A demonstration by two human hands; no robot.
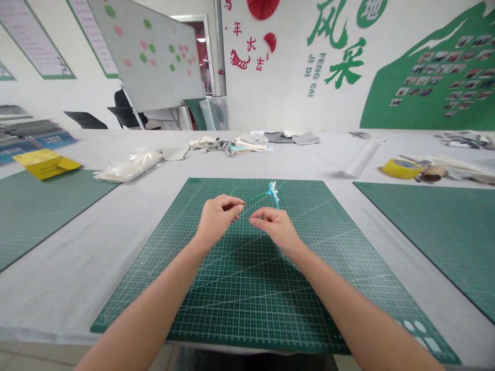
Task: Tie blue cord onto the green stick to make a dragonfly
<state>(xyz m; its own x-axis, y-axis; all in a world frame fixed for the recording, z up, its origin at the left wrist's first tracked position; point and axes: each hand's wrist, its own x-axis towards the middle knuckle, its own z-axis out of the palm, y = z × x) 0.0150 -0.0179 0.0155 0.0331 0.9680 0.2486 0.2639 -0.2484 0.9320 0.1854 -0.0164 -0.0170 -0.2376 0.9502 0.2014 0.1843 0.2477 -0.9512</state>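
My left hand (220,216) pinches the end of a thin green stem between thumb and fingertips. The stem slants up to the right and ends in a small blue and white craft flower (273,191), held above a green cutting mat (240,293). A light blue strand or petal hangs from the flower and passes behind my right hand (276,226). That hand is just below the stem, with thumb and index finger pressed together. Whatever may be between them is too small to make out.
More cutting mats lie left (46,206) and right (433,221). A yellow folded box (46,162) and a plastic-wrapped packet (129,165) are at left. Fabric scraps (247,143) lie along the back, yellow tape (402,168) and a white roll (363,158) at right.
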